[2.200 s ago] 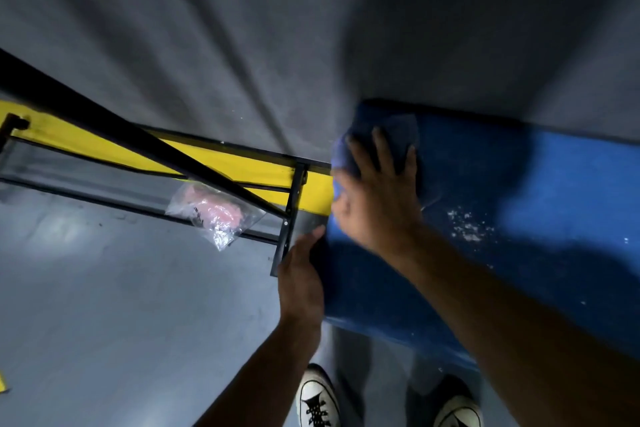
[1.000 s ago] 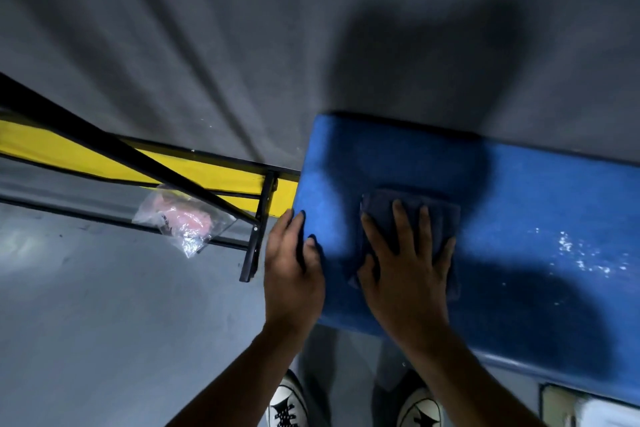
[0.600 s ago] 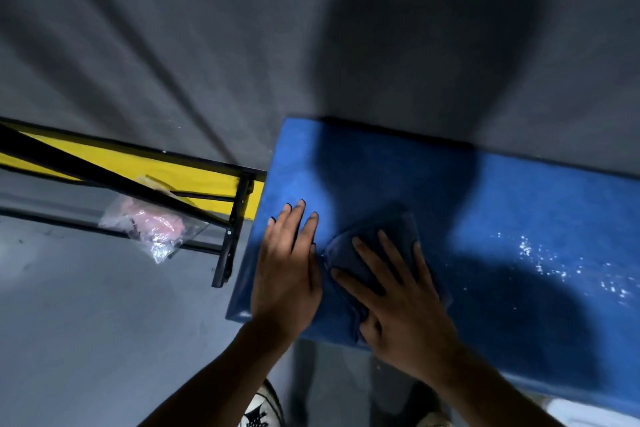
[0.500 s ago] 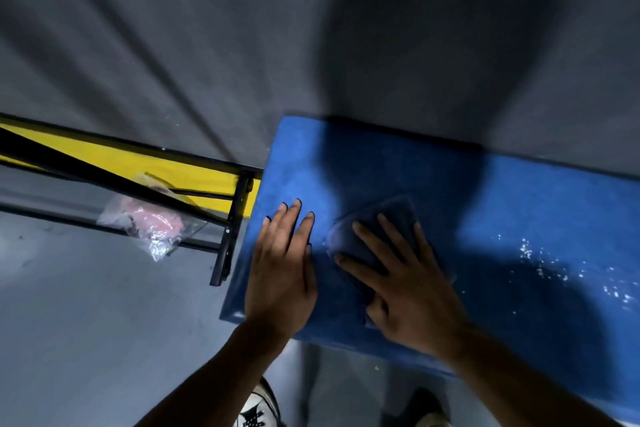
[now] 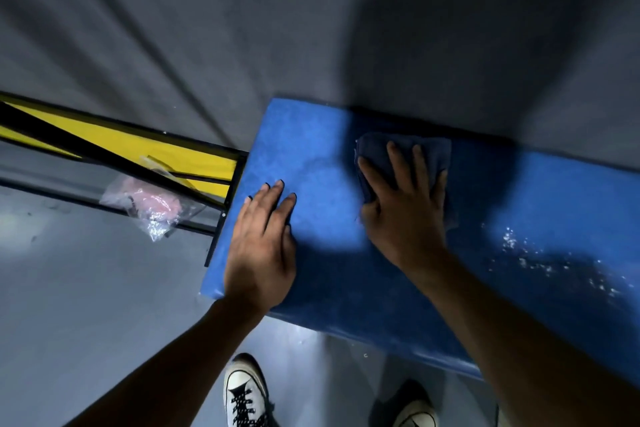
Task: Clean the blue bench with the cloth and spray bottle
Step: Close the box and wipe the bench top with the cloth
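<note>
My right hand (image 5: 403,208) lies flat and spread on the dark cloth (image 5: 429,156), pressing it down rather than gripping it, at centre frame near the far edge of the blue table (image 5: 322,135). My left hand (image 5: 261,246) is flat and empty on the padding near the table's left end, bracing me.

The main risk, as I judge it, is the far edge: the cloth sits almost at it, and a stroke pushed further up the frame could carry it over onto the grey floor (image 5: 138,28). With an open palm and no pinch, the cloth could also bunch or slip out under a fast pass. The white droplets (image 5: 540,260) at right of frame look like spray not yet wiped, though the shadow makes that hard to confirm; leaving them would leave the job half done.

Open room lies to the right along the table. To the left, the end is close, with a black and yellow frame (image 5: 156,149) and a plastic bag (image 5: 152,204) just beyond. The spray bottle is not in view.
</note>
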Tool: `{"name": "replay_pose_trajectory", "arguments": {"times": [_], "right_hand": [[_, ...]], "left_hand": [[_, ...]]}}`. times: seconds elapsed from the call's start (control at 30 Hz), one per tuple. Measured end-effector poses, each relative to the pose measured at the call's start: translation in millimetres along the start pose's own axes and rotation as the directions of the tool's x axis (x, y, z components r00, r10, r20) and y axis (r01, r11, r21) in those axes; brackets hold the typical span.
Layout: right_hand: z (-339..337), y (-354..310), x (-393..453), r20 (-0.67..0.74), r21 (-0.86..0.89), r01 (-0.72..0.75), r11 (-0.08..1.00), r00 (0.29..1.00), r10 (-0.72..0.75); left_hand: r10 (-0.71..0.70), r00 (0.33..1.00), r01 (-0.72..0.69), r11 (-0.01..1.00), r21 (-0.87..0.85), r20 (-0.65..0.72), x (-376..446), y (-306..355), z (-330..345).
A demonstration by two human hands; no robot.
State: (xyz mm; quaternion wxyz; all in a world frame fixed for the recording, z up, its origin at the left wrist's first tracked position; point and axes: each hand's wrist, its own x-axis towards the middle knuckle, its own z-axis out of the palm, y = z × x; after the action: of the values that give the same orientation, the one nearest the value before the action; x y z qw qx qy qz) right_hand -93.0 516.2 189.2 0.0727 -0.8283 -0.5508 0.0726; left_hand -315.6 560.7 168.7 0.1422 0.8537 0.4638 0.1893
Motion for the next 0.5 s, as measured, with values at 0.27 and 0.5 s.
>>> {"name": "replay_pose_trajectory", "arguments": {"times": [0.27, 0.5], "right_hand": [[-8, 19, -119, 0.006, 0.034, 0.11, 0.993, 0.994, -0.11], [-10, 69, -178, 0.004, -0.004, 0.158, 0.987, 0.987, -0.158]], "left_hand": [[-0.053, 0.998, 0.052, 0.998, 0.036, 0.04, 2, 10, -3], [-0.087, 0.995, 0.086, 0.996, 0.023, 0.053, -1, 65, 17]]}}
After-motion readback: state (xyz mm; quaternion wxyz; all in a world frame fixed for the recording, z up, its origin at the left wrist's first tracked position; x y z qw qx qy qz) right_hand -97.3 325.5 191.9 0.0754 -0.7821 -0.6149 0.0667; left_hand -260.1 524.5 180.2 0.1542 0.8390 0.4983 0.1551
